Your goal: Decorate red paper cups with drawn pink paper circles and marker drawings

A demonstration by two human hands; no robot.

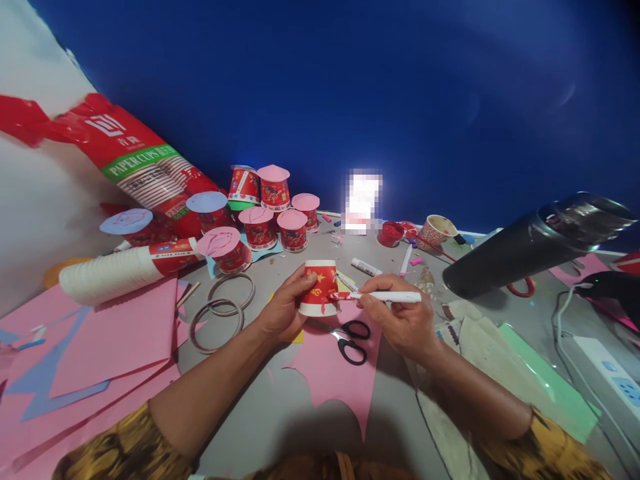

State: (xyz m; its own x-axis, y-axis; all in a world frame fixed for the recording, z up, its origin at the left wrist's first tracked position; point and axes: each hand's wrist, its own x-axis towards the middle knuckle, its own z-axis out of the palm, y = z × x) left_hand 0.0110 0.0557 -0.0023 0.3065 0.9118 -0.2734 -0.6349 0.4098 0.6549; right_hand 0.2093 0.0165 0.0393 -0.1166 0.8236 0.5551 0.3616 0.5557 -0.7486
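A red and white paper cup [321, 283], upside down, is held in my left hand [287, 301], thumb on its front and fingers behind. My right hand [403, 313] pinches a white marker [400, 297] with a red tip, pointing left at the cup's lower right side. Whether the tip touches the cup I cannot tell. Just below the cup, black-handled scissors [353, 342] lie on a cut pink sheet [340, 383]. A capped white marker [367, 267] rests behind my right hand.
Several red cups with paper discs on top [257, 227] stand at the back left, beside a stack of cups [125, 270] and tape rings [217, 325]. Pink sheets [115, 347] lie left. A black flask [530, 247], green folder [550, 380] and power strip [610, 373] occupy the right.
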